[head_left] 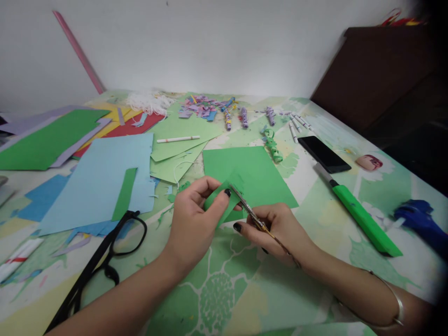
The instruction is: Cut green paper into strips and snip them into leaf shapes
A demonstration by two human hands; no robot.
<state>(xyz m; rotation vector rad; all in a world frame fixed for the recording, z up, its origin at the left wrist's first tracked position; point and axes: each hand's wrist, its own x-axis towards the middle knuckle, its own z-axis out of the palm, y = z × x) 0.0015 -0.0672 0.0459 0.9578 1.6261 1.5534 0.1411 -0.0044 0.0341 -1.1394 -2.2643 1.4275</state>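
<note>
My left hand pinches a small piece of green paper between thumb and fingers, above the middle of the table. My right hand is closed around a pair of scissors, whose blades point up and left and meet the edge of that paper. Fine slits or strips seem to show at the paper's far edge, though blurred. Beneath both hands' far side lies a larger green sheet. A green paper strip rests on a light blue sheet to the left.
Black eyeglasses lie at front left. On the right are a phone, a green-handled cutter with its blade out, and a blue tape dispenser. Paper scraps, curled paper rolls and white string lie farther back.
</note>
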